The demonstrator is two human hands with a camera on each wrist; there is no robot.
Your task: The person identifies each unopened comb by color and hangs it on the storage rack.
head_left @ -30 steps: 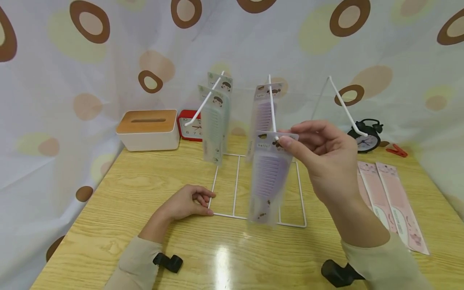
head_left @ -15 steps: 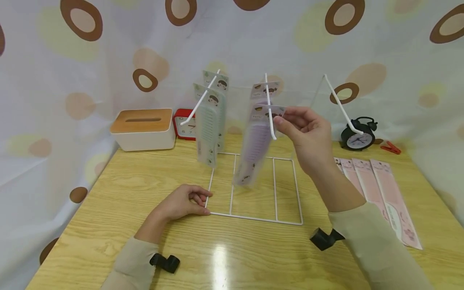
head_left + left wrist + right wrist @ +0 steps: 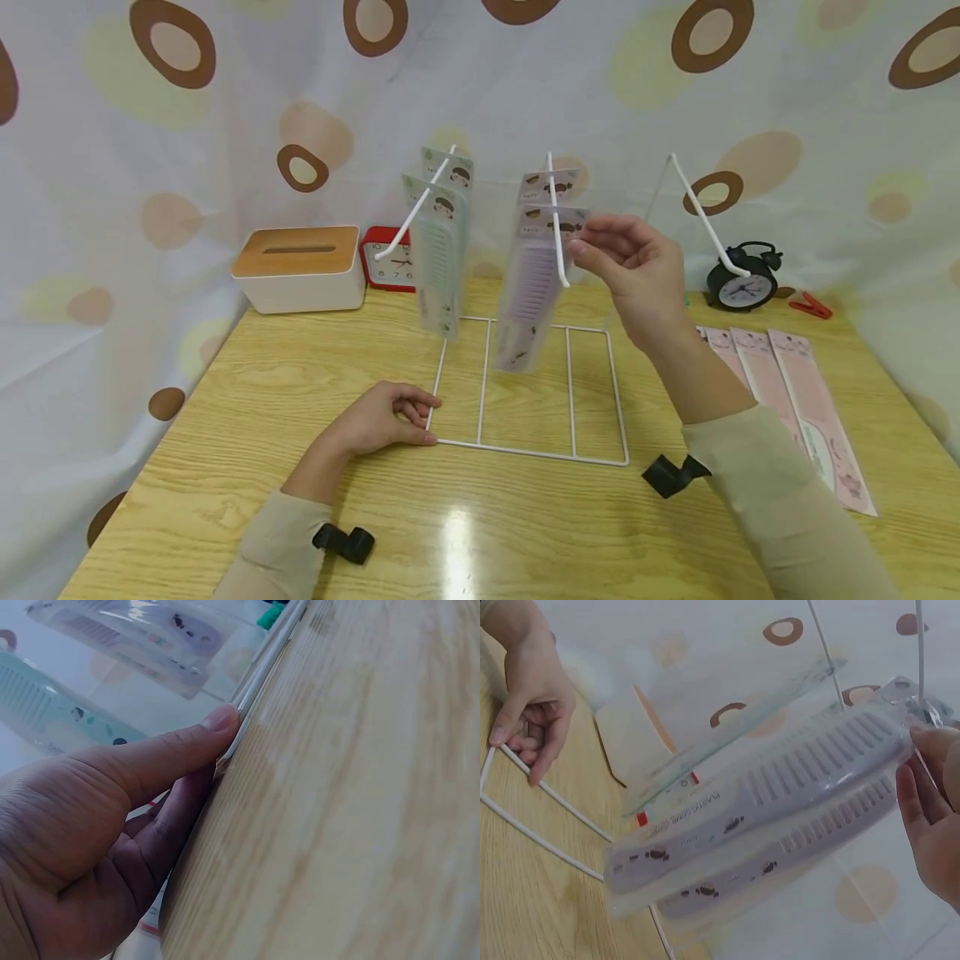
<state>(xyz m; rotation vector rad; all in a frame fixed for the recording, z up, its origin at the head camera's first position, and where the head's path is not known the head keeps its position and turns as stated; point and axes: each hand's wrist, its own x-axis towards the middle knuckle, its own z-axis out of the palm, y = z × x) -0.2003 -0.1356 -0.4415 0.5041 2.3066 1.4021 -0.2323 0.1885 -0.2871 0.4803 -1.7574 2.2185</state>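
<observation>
A white wire display rack stands on the table, its front left corner pinched by my left hand. In the left wrist view the thumb presses on the wire. My right hand is at the middle hook, pinching the right edge of a packaged purple comb. That comb hangs on the hook, its lower end tilted left. Behind it on the same hook is another packaged purple comb, mostly hidden. Two packaged green combs hang from the left hook. The right hook carries nothing.
Several pink packages lie on the table at the right. Behind the rack are a tissue box, a red clock, a black alarm clock and a red clip. A patterned curtain hangs at the back.
My right hand has slid the front purple comb from the hook's tip back along the middle hook. The left hand has stayed at the rack's corner.
</observation>
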